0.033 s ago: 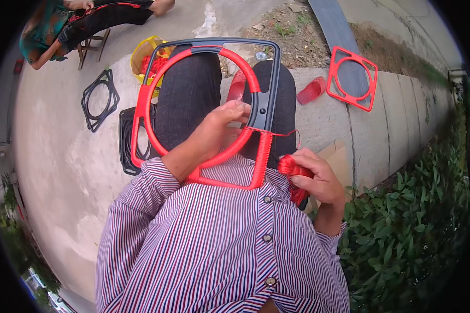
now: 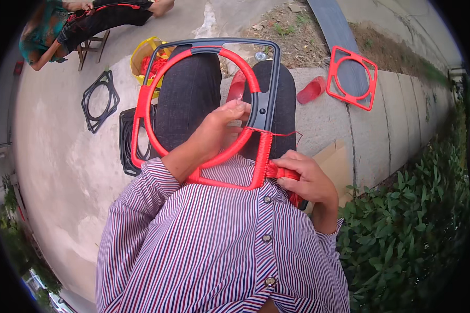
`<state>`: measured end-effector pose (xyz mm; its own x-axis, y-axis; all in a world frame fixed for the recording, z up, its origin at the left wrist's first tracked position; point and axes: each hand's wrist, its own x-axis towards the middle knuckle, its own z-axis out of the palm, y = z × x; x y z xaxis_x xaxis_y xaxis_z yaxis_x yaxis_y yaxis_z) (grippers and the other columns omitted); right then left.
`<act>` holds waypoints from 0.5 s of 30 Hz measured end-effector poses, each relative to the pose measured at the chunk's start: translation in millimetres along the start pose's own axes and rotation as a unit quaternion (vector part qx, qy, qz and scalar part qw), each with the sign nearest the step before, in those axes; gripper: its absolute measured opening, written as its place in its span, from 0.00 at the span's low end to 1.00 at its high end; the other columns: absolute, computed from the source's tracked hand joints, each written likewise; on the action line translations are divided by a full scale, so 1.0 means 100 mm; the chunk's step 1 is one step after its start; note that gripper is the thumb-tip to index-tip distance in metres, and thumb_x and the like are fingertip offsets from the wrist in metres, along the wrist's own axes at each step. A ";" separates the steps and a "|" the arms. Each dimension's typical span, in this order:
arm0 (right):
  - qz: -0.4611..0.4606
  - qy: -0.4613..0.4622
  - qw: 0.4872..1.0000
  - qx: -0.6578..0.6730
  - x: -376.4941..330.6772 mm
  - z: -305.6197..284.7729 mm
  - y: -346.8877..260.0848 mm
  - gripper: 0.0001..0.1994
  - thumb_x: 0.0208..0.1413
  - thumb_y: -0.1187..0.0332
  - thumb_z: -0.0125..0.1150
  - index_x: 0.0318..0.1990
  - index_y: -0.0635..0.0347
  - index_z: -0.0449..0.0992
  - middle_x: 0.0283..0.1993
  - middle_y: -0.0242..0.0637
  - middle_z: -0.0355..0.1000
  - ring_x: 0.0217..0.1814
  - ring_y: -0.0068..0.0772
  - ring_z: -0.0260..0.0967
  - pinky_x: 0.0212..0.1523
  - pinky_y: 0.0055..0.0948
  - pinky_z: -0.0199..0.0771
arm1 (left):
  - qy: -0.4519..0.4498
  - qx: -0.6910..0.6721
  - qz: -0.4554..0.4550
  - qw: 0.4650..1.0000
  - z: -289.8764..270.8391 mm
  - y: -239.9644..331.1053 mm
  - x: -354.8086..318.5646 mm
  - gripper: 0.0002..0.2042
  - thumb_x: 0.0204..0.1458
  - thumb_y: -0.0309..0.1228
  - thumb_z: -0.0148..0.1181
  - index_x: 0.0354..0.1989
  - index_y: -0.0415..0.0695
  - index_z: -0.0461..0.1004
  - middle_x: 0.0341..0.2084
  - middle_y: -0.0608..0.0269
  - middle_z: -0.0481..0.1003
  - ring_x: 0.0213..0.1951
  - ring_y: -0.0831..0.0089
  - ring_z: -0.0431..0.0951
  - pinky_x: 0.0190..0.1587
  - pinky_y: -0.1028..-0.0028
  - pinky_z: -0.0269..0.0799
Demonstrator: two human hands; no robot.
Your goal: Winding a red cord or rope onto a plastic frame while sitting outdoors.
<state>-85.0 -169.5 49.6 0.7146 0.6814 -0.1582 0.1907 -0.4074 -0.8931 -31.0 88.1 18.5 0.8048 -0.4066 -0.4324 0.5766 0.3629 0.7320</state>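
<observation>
Across my lap lies a square frame with a round ring inside it (image 2: 244, 70). Much of it is wrapped in red cord; the top edge and the upper right corner still show dark grey. My left hand (image 2: 214, 130) is closed around the ring's right side, its fingers partly hidden behind. Beside the frame's lower right edge, my right hand (image 2: 312, 180) grips a bundle of red cord (image 2: 285, 173), whose left end is at the wrapped bar, touching or nearly so. A thin loose red strand (image 2: 287, 134) sticks out from the bar above that hand.
Bare dark frames lie on the concrete at left, one alone (image 2: 92, 125) and a stack (image 2: 124, 148) by my leg. Beyond stands a yellow basket (image 2: 137, 57) with red cord. A red frame (image 2: 369, 96), a red slipper (image 2: 312, 91), cardboard (image 2: 337, 164) and bushes (image 2: 402, 224) are at right. Another person (image 2: 42, 39) sits far left.
My right hand has moved left with the cord bundle, up to the frame's right bar. The loose strand has shifted slightly. My left hand and the frame stay where they were.
</observation>
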 end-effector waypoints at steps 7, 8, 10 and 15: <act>0.100 0.166 0.930 0.312 0.62 0.12 0.15 0.31 0.49 0.75 0.65 0.61 0.68 0.60 0.43 0.36 0.70 0.45 0.26 0.72 0.46 0.25 0.73 | 0.011 0.001 -0.103 0.995 0.17 0.09 0.03 0.12 0.64 0.36 0.42 0.42 0.44 0.71 0.34 0.66 0.75 0.34 0.79 0.74 0.37 0.79 0.69; 0.072 0.169 0.941 0.284 0.61 0.08 0.18 0.30 0.48 0.74 0.66 0.60 0.68 0.62 0.43 0.36 0.70 0.46 0.25 0.71 0.47 0.26 0.73 | 0.038 -0.012 -0.089 0.995 0.16 0.06 0.06 0.11 0.64 0.36 0.42 0.39 0.45 0.70 0.30 0.67 0.74 0.29 0.79 0.72 0.33 0.80 0.67; 0.046 0.174 0.950 0.256 0.60 0.03 0.19 0.29 0.48 0.74 0.66 0.59 0.68 0.64 0.43 0.36 0.70 0.46 0.24 0.71 0.47 0.26 0.73 | 0.055 0.015 -0.040 0.998 -0.02 -0.02 0.12 0.09 0.64 0.34 0.43 0.33 0.46 0.67 0.21 0.70 0.67 0.20 0.81 0.64 0.25 0.82 0.61; -0.024 0.375 0.927 -0.003 0.71 -0.04 0.00 0.25 0.44 0.72 0.69 0.54 0.62 0.71 0.46 0.39 0.71 0.47 0.34 0.69 0.50 0.33 0.69 | 0.156 0.006 0.142 0.977 -0.10 -0.04 0.04 0.08 0.63 0.33 0.47 0.32 0.45 0.65 0.20 0.71 0.64 0.21 0.80 0.62 0.25 0.81 0.60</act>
<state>-31.5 -123.1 39.7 0.9717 0.0859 0.2200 0.2360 -0.3932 -0.8887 -28.7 93.0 8.4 0.9372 -0.0148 -0.3485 0.3232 0.4130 0.8515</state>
